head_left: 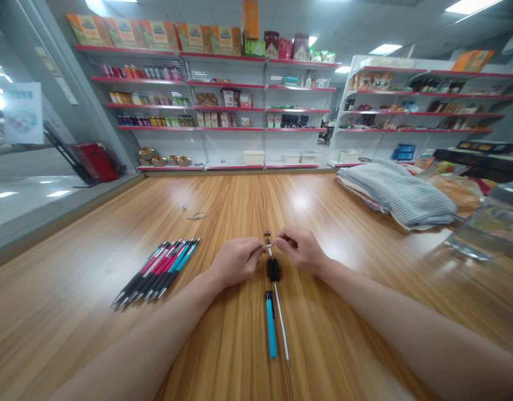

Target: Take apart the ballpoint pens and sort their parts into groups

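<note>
My left hand (242,259) and my right hand (300,248) meet over the middle of the table, fingertips pinched on opposite ends of a small thin pale piece (268,245), too small to name surely. Just below lie two short black pen grips (273,270), side by side. A blue pen barrel (270,328) with a black clip end lies nearer to me, beside a white ink refill (282,326). Tiny dark and shiny parts (267,235) sit just beyond my fingertips. Left of my left hand, several assembled pens (156,273) in red, pink and blue lie in a slanted row.
On the wooden table (226,206), a thin loop (196,216) and a small shiny bit (184,207) lie at the far left. Folded striped cloth (398,186) and a clear jar (490,223) stand to the right. Stocked shelves (229,86) rise beyond the far edge.
</note>
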Demonstrator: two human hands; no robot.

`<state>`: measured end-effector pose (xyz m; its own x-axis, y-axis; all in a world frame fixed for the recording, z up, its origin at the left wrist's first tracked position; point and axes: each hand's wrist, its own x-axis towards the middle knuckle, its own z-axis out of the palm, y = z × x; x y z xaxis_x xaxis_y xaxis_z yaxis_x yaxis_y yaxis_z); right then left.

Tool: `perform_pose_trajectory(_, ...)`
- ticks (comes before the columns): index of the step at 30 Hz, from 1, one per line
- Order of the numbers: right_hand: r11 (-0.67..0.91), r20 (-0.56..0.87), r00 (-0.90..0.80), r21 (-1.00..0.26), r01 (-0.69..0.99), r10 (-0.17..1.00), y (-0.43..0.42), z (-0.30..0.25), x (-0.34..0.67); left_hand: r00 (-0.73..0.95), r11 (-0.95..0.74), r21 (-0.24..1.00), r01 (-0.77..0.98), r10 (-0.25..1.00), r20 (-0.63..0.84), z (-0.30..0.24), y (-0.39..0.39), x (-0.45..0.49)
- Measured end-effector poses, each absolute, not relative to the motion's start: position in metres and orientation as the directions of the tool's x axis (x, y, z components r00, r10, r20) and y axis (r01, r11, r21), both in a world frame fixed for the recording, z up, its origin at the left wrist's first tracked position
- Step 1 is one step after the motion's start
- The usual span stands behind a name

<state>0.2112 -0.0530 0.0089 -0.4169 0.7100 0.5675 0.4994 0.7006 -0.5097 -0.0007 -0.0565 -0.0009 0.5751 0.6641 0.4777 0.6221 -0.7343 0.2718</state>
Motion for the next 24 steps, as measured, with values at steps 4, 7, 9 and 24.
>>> perform_pose_trajectory(4,0.734,0.565,-0.469,-0.520,0.436,0.679,-0.056,0.007,0.207,0.602,-0.748,0.241,0.618,0.648,0.467,0.001,-0.058,0.001)
perform_pose_trajectory(7,0.731,0.590,-0.433,-0.517,0.445,0.682,-0.056,0.007,0.207,0.601,-0.755,0.250,0.606,0.641,0.478,0.002,-0.060,0.002)
perform_pose_trajectory(9,0.711,0.602,-0.385,-0.530,0.462,0.699,-0.052,0.007,0.212,0.576,-0.741,0.266,0.617,0.655,0.490,0.002,-0.060,0.002)
perform_pose_trajectory(24,0.811,0.548,-0.704,0.078,0.580,0.451,-0.063,0.036,0.209,0.565,-0.771,0.229,0.594,0.603,0.564,0.002,-0.062,0.001)
